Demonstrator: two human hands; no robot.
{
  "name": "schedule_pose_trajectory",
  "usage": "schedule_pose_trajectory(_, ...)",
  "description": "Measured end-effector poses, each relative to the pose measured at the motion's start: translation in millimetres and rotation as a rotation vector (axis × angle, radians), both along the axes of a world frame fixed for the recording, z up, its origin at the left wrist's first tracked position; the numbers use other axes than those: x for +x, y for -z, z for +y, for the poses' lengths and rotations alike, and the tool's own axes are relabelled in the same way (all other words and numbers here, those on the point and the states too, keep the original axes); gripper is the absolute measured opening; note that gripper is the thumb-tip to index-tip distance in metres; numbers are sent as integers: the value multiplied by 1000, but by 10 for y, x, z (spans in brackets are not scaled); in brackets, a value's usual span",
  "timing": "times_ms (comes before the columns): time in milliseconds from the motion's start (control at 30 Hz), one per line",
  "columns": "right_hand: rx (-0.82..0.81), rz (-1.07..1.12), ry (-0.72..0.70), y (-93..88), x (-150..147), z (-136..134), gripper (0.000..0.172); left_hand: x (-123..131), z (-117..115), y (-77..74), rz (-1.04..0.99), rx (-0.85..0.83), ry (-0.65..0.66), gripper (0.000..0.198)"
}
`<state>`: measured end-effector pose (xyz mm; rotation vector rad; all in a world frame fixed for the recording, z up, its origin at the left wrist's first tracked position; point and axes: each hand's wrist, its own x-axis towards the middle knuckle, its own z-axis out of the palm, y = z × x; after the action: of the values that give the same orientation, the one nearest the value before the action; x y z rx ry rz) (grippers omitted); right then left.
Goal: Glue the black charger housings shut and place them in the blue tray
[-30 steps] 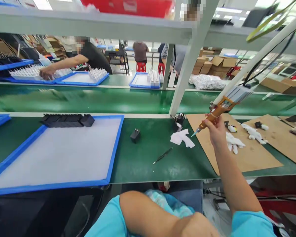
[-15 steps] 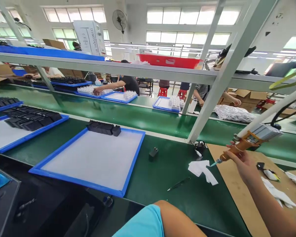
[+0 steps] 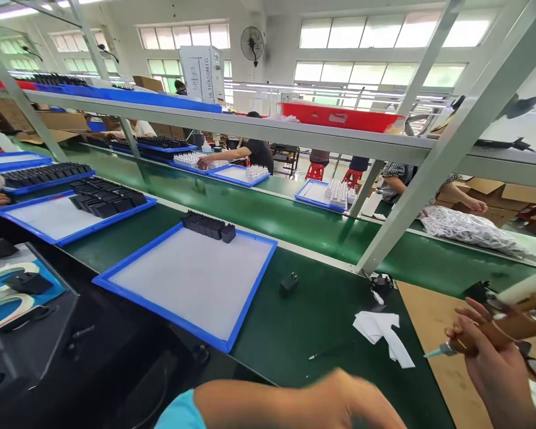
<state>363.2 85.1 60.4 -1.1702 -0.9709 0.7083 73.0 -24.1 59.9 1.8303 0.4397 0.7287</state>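
My right hand (image 3: 495,351) is wrapped round a brown glue dispensing syringe (image 3: 480,338) with a thin blue tip, tilted down toward the left above cardboard. My left forearm crosses the bottom of the head view. My left hand (image 3: 343,396) is smeared by motion and its fingers are out of sight below. White paper pieces (image 3: 384,333) lie on the green bench left of the syringe tip. Tweezers (image 3: 333,350) lie just beyond my left hand. A black plug adapter (image 3: 289,285) stands alone on the bench, prongs up.
A blue-rimmed tray (image 3: 251,290) holds a row of black adapters (image 3: 208,226) at its far edge. More filled trays (image 3: 62,241) stand to the left. A slanted shelf post (image 3: 451,149) rises at right beside the cardboard sheet (image 3: 429,316). Co-workers sit across the green conveyor (image 3: 250,211).
My left arm has come across the bottom of the view toward the right. The syringe in my right hand has moved right and down, away from the white paper. The view has turned left.
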Motion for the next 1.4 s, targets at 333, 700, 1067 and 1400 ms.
schedule_pose_trajectory(333, 18, 118, -2, -107, -440, -265, 40, -1038, 744, 537, 306, 124, -1199, 40)
schedule_pose_trajectory(700, 68, 211, -130, 12, -617, -385, 39, -992, 780, 549, 557, 70, -1053, 39)
schedule_pose_trajectory(1067, 90, 305, -205, -56, -972, -441, 36, -889, 720, 506, 484, 57, -916, 36)
schedule_pose_trajectory(1400, 144, 358, -269, -129, -1160, -396, 37, -954, 558, 564, 405, 70, -892, 53)
